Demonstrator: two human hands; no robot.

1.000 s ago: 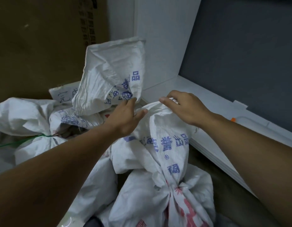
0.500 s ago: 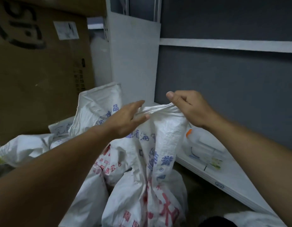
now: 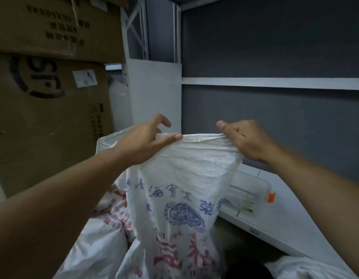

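Your left hand (image 3: 146, 141) pinches the top edge of the sack (image 3: 180, 178), thumb in front, with one finger curled free above it. Your right hand (image 3: 245, 137) grips the same edge further right, fingers curled round the cloth. The edge is stretched between both hands, and the sack hangs down from them, above other sacks (image 3: 98, 244). Boxes (image 3: 44, 127) stand at the left; a shelf (image 3: 285, 214) at the right.
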